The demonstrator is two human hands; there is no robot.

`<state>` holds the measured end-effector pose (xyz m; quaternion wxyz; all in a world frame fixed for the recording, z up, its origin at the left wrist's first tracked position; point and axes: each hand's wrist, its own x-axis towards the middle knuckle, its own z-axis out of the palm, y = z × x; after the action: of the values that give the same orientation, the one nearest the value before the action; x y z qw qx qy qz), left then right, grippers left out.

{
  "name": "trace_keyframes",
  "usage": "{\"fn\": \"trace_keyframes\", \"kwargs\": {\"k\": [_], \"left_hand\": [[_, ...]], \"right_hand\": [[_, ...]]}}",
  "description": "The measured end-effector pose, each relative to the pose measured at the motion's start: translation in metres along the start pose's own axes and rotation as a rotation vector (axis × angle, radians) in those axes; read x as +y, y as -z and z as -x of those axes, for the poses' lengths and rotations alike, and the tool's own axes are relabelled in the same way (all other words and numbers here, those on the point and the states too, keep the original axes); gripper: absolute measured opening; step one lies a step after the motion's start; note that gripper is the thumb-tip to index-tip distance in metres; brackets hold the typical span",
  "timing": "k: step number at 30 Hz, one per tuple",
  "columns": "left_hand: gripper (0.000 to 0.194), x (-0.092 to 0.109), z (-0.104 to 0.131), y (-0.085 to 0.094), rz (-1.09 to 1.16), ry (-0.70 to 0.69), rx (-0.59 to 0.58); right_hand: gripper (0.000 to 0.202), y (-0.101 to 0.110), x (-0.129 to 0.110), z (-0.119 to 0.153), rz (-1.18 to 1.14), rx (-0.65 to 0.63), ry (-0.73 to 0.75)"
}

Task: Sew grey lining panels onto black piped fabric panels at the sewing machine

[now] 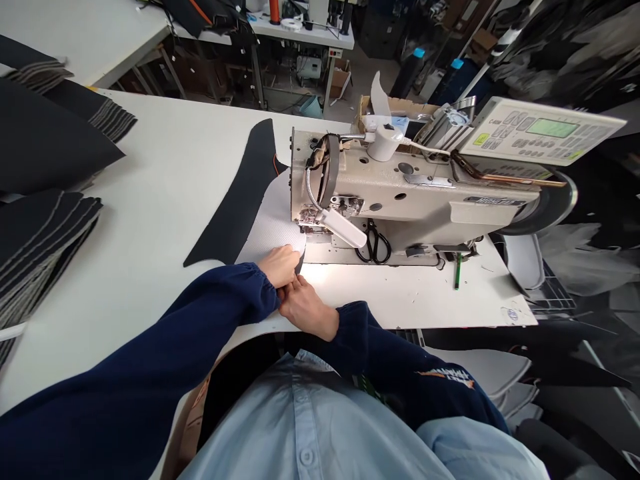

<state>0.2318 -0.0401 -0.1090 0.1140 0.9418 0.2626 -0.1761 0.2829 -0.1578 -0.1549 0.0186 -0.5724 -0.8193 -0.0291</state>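
Note:
A fabric piece [227, 213], black on one part and light grey and textured on the other, lies on the white table with its right side under the head of a sewing machine [345, 173]. My left hand [280, 265] is closed at the near edge of the grey part, fingers curled on the fabric. Just below and touching it, my right hand [307, 308] is closed too, pinching at the fabric's near corner. The fingertips are partly hidden between the two hands. A small orange strip [276, 165] shows at the black part's far edge.
Stacks of dark fabric pieces [40, 247] lie at the left. Black scissors [373, 243] rest by the machine's arm, with a green pen-like stick [457, 270] farther right. A control panel [545, 130] sits above the machine, and a cardboard box [367, 110] stands behind it.

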Motion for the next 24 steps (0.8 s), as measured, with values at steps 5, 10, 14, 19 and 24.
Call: {"fn": "trace_keyframes", "kwargs": {"k": [5,10,14,19,24], "left_hand": [[0.025,-0.002,-0.003,-0.002,-0.016,-0.015,0.028],[0.024,-0.001,-0.012,0.001,-0.012,0.004,0.045],[0.029,-0.003,-0.017,-0.001,0.041,0.041,0.109],[0.029,-0.013,-0.009,-0.006,0.018,-0.007,0.180],[0.031,-0.014,-0.003,-0.003,0.039,-0.009,0.103]], "right_hand": [[0.018,0.004,-0.010,-0.007,-0.057,-0.005,0.023],[0.024,-0.007,-0.006,-0.009,0.023,0.030,0.010],[0.025,-0.013,0.008,-0.008,0.039,0.057,0.027],[0.021,-0.006,0.003,-0.012,0.062,0.054,-0.007],[0.022,-0.005,-0.001,-0.017,0.021,0.016,-0.016]]}}
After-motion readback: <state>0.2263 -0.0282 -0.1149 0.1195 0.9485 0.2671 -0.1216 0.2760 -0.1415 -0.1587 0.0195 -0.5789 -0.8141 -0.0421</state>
